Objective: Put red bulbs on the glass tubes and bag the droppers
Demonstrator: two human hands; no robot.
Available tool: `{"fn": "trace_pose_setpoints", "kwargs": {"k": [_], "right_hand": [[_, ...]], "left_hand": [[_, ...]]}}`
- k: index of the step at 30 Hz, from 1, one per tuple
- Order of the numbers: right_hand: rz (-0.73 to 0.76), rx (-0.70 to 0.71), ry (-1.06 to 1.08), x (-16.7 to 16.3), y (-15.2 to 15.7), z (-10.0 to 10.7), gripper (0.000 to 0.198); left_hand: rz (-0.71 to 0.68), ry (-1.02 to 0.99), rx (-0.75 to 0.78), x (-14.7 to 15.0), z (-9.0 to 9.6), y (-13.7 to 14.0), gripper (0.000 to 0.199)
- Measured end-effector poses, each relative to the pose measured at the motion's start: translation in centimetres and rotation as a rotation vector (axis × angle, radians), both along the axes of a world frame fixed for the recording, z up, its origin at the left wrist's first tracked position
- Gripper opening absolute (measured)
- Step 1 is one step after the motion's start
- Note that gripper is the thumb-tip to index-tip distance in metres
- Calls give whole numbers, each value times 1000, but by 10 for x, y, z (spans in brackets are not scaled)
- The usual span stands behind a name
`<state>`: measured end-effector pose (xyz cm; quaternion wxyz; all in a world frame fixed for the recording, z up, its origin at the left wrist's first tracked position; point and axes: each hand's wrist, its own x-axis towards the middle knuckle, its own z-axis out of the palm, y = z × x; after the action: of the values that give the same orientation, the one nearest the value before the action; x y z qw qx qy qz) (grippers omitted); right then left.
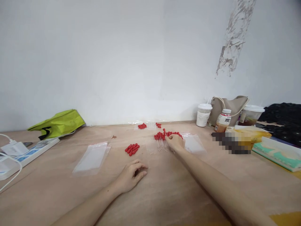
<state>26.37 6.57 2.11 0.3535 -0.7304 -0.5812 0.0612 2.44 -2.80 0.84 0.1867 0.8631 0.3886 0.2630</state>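
My right hand (176, 142) reaches to a row of clear, thin-stemmed droppers with red bulbs (160, 137). Its fingers are closed at the row's right end; what they hold is hidden. More red bulbs show just behind that hand. Nearer me, my left hand (132, 176) rests on the table with its fingers loosely bent, thumb and forefinger apart and nothing between them. A small heap of loose red bulbs (132, 149) lies beyond it. To its left is a stack of clear zip bags (91, 158); more zip bags (194, 143) lie right of my right hand.
Near the wall lies a clear bag with red bulbs (142, 126). A power strip (30, 157) and a yellow-green bag (58, 124) are at left. At right stand a lidded cup (203, 115), a bottle (223, 120), a grey bag (231, 106) and a tissue pack (277, 153).
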Motion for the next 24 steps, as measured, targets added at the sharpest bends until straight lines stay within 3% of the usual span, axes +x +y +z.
{"fn": "trace_pose_setpoints", "kwargs": {"k": [6,12,16,24], "right_hand": [[-18,19,-56,-12,6,-16,35],[32,89,-154,-19,-4,-12,30],[154,-41,-257,-40,-13,-5,23],[99,-224,-272,-55,0,1,22]], "left_hand": [[-23,14,11,-1,-1,0,18],[-28,28,-4,-1,-1,0,17],[-26,34,2,-1,0,0,17],[-35,24,12,-1,-1,1,17]]}}
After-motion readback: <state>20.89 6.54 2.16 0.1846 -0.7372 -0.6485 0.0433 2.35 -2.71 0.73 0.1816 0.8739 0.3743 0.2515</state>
